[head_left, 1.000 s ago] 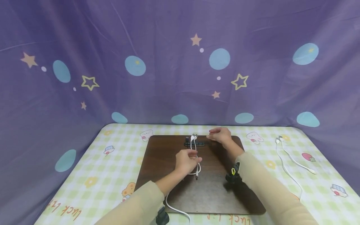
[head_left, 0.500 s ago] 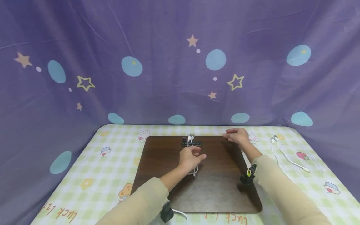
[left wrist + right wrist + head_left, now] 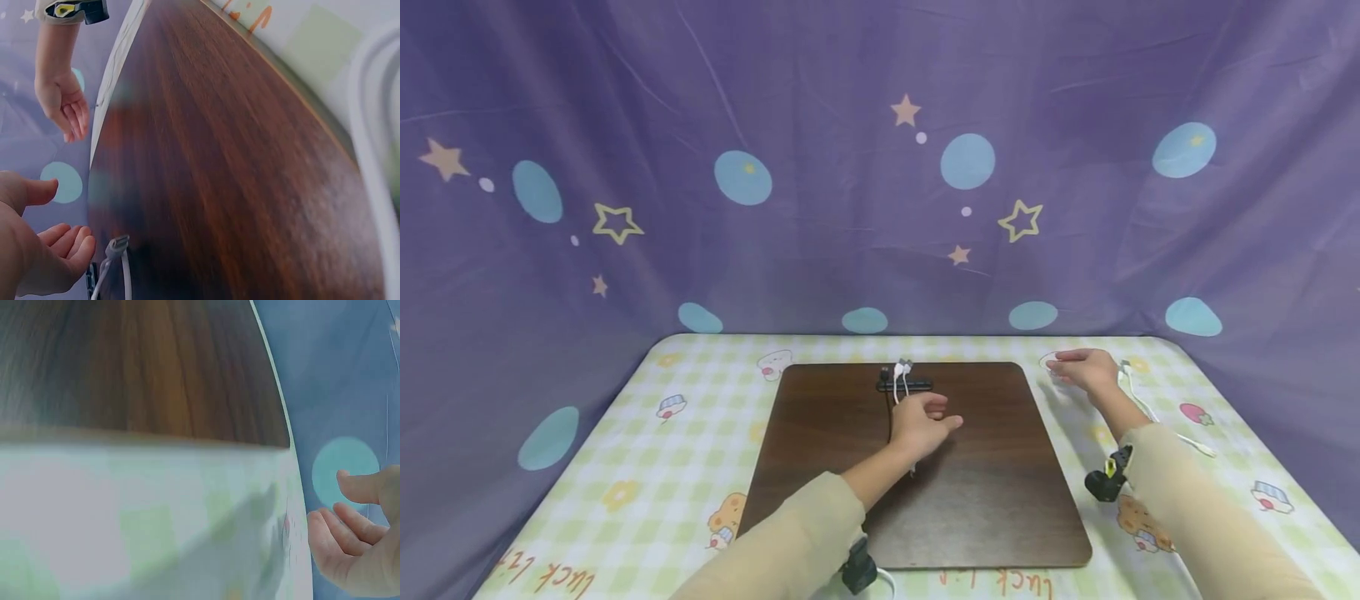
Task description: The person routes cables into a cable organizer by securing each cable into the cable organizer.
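Observation:
My left hand (image 3: 921, 425) hovers over the brown wooden board (image 3: 977, 500), its fingers loosely bent and thumb apart. In the left wrist view nothing lies between that thumb and the fingers. Just beyond it, two white USB cables (image 3: 901, 368) stand with their plugs up at a black cable holder (image 3: 921, 386) near the board's far edge. The hand hides much of their length. Past the board's right edge, my right hand (image 3: 1086, 369) is in the air with relaxed fingers, holding nothing. It is close to a pair of white cables (image 3: 1138, 400) on the tablecloth, partly covered by my forearm.
A black cable (image 3: 889, 408) runs from the left end of the holder. White cable (image 3: 886, 581) loops out by the left wrist at the board's front edge. The checked tablecloth (image 3: 647, 450) surrounds the board, and a purple curtain (image 3: 820, 267) hangs behind.
My right hand has moved right, from above the board's far edge to beside the white cable pair. My left hand has shifted slightly right over the board. The view has turned a little rightward.

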`<action>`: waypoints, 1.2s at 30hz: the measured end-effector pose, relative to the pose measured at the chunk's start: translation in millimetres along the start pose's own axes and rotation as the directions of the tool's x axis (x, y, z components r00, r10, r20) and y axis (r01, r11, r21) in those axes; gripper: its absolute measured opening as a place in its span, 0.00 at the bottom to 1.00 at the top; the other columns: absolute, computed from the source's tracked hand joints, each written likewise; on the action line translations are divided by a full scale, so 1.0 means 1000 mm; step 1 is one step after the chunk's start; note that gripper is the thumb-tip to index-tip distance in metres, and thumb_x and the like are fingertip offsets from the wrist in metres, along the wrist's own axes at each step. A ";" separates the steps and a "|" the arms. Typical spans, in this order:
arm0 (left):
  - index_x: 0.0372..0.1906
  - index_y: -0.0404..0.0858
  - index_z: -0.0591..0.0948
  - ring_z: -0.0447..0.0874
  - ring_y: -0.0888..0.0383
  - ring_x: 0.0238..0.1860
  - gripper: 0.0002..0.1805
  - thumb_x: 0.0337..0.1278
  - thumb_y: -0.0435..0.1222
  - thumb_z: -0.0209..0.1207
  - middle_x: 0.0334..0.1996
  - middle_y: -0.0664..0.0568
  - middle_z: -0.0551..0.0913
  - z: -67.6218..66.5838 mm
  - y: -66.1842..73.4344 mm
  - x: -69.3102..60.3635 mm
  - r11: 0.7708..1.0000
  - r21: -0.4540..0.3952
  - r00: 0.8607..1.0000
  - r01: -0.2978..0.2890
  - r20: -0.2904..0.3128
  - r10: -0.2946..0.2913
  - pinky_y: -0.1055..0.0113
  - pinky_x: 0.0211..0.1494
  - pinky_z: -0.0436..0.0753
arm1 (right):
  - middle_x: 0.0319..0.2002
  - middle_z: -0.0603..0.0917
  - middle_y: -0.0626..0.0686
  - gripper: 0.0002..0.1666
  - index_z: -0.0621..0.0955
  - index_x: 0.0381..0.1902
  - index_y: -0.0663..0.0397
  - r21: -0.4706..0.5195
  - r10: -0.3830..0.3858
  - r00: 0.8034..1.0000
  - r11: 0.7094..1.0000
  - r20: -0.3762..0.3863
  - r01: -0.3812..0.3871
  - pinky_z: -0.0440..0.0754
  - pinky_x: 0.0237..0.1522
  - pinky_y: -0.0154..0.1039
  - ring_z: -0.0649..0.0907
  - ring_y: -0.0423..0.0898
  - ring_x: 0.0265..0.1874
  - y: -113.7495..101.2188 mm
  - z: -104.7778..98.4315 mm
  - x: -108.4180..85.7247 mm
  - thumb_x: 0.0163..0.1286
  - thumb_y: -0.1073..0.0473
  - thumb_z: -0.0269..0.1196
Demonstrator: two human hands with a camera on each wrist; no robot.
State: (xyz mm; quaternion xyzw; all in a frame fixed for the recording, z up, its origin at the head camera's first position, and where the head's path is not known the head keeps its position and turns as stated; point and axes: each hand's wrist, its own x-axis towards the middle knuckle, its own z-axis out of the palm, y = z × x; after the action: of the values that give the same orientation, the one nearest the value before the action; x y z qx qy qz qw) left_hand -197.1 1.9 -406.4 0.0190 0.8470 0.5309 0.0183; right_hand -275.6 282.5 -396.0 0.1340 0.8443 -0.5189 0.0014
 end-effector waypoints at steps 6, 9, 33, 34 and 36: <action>0.50 0.32 0.81 0.85 0.49 0.48 0.21 0.50 0.35 0.69 0.46 0.41 0.86 0.008 0.003 0.000 1.000 -0.015 1.000 -0.004 0.019 0.004 0.64 0.50 0.85 | 0.12 0.81 0.36 0.31 0.76 0.56 0.70 -0.123 0.055 0.995 0.990 -0.083 -0.065 0.86 0.34 0.31 0.85 0.35 0.19 0.014 -0.022 0.003 0.60 0.56 0.67; 0.49 0.32 0.82 0.86 0.49 0.47 0.21 0.49 0.35 0.69 0.46 0.41 0.86 0.013 0.005 0.000 1.000 -0.011 1.000 -0.012 0.022 0.012 0.65 0.49 0.85 | 0.24 0.88 0.48 0.31 0.77 0.56 0.68 -0.203 0.094 0.981 0.971 -0.172 -0.129 0.83 0.51 0.40 0.87 0.46 0.34 0.020 -0.030 0.004 0.59 0.53 0.68; 0.46 0.34 0.83 0.87 0.53 0.44 0.20 0.46 0.36 0.71 0.43 0.44 0.88 0.046 0.024 -0.004 1.000 -0.026 0.998 -0.012 0.063 0.013 0.70 0.46 0.85 | 0.50 0.80 0.70 0.20 0.82 0.41 0.67 -0.411 0.137 0.943 0.874 -0.304 -0.260 0.74 0.54 0.53 0.76 0.66 0.50 0.051 -0.065 0.005 0.59 0.54 0.63; 0.47 0.33 0.83 0.87 0.53 0.44 0.20 0.46 0.35 0.71 0.43 0.43 0.87 0.046 0.025 -0.004 0.999 -0.028 0.998 -0.017 0.065 0.019 0.70 0.46 0.85 | 0.49 0.81 0.69 0.20 0.82 0.41 0.67 -0.430 0.129 0.945 0.866 -0.301 -0.256 0.75 0.54 0.52 0.76 0.66 0.50 0.052 -0.066 0.006 0.58 0.54 0.63; 0.47 0.33 0.83 0.87 0.53 0.44 0.20 0.46 0.35 0.71 0.43 0.43 0.87 0.048 0.028 -0.004 0.999 -0.036 0.997 -0.019 0.068 0.021 0.70 0.46 0.85 | 0.48 0.82 0.68 0.19 0.83 0.40 0.66 -0.436 0.117 0.945 0.865 -0.304 -0.248 0.76 0.54 0.52 0.77 0.66 0.49 0.053 -0.066 0.006 0.55 0.56 0.64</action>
State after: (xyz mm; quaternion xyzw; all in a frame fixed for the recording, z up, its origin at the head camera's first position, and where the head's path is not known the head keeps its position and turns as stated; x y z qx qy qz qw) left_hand -190.0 56.5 -402.2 0.0453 0.8363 0.5448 0.0421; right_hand -260.6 364.8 -413.0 0.2784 0.9200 -0.2740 -0.0308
